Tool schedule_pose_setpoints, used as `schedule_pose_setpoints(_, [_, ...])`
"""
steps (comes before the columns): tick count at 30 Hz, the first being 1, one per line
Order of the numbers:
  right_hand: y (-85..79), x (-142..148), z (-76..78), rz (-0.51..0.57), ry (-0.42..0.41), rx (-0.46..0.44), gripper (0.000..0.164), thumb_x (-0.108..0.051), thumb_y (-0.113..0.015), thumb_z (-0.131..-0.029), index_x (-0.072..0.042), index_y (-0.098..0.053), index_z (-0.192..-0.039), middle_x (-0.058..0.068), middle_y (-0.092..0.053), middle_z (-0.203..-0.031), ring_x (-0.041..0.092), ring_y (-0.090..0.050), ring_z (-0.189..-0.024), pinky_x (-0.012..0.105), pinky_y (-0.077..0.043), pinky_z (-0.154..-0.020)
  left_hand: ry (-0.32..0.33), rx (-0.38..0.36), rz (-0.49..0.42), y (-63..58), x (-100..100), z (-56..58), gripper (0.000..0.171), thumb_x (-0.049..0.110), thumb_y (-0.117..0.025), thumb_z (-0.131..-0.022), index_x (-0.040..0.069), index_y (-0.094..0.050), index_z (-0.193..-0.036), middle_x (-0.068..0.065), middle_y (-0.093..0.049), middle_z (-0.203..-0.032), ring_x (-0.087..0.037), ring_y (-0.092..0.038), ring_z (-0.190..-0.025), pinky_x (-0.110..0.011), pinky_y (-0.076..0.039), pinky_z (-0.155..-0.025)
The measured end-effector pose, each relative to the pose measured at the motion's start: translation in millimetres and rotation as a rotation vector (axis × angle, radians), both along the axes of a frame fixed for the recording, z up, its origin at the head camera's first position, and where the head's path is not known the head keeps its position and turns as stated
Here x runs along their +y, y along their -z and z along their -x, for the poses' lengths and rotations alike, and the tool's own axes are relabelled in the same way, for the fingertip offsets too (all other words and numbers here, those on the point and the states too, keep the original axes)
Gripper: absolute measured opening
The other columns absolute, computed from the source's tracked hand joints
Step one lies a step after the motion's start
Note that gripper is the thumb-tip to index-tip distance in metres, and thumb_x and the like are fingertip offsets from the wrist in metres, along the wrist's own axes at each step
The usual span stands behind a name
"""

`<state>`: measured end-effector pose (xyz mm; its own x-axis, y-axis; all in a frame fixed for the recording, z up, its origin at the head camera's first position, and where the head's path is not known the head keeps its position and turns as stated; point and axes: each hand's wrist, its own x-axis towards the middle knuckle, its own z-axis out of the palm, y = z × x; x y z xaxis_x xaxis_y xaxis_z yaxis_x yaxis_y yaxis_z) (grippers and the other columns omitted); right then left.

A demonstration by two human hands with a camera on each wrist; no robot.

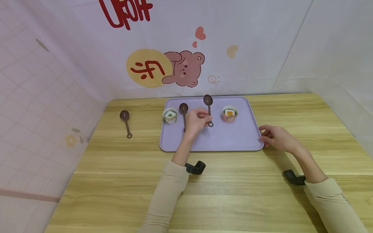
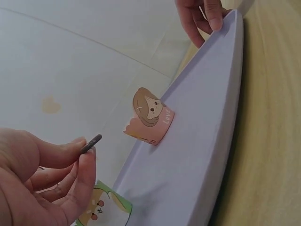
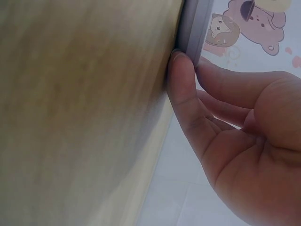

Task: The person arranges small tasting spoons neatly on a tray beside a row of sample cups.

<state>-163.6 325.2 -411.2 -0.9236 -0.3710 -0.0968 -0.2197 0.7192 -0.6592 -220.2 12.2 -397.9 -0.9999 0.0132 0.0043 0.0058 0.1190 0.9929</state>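
"Love" is printed on the pink cup point(image 2: 153, 117). The character "乐" is shown sideways on the yellow disc point(image 1: 157, 77); upper red lettering point(image 1: 120, 13) is cut off.

The tray point(image 1: 233, 137) looks like smooth plastic, matt on its flat and slightly shiny along the rim. The spoon point(image 1: 208, 100) held above the tray, the second spoon point(image 1: 183, 108) on it and the third spoon point(image 1: 124, 115) left of it all seem smooth, hard plastic. Both the green-edged cup point(image 1: 170, 120) and the pink cup point(image 1: 230, 118) on the tray look like thin printed paper, matt outside. Under the tray, the desk point(image 1: 221, 187) has a streaked wood-grain surface with a soft sheen. Behind the tray hangs a smooth, lightly creased printed sheet point(image 1: 256, 71), cloth or plastic.
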Motion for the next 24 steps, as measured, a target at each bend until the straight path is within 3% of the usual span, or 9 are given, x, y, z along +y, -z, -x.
schedule_pose_setpoints(7, [-1.3, 1, 0.4, -0.009, 0.002, -0.007, 0.040, 0.002, -0.066, -0.095, 0.020, -0.049, -0.127, 0.015, -0.070, -0.088, 0.018, -0.067, -0.067, 0.029, -0.057, -0.060, -0.042, -0.021, 0.036, 3.6, 8, 0.3, 0.015, -0.003, -0.079, -0.084, -0.005, -0.072, -0.097, -0.013, -0.071, -0.082, -0.010, -0.063, -0.059, -0.039, -0.062, -0.066])
schedule_pose_setpoints(15, [-2.5, 0, 0.4, -0.016, 0.005, -0.010, 0.040, 0.002, -0.066, -0.095, 0.021, -0.049, -0.127, 0.015, -0.070, -0.088, 0.018, -0.067, -0.067, 0.028, -0.057, -0.060, -0.048, 0.008, 0.082, 3.8, 14, -0.7, 0.016, -0.003, -0.079, -0.083, -0.006, -0.073, -0.098, -0.014, -0.074, -0.084, -0.012, -0.066, -0.060, -0.022, -0.057, -0.055])
schedule_pose_setpoints(24, [-3.2, -1, 0.2, -0.016, 0.004, -0.003, 0.039, 0.003, -0.065, -0.095, 0.021, -0.049, -0.126, 0.016, -0.069, -0.088, 0.018, -0.067, -0.066, 0.028, -0.057, -0.059, -0.041, 0.021, 0.144, 6.4, 21, -1.8, 0.016, -0.002, -0.080, -0.084, -0.005, -0.075, -0.098, -0.014, -0.073, -0.083, -0.011, -0.063, -0.057, -0.022, -0.055, -0.054])
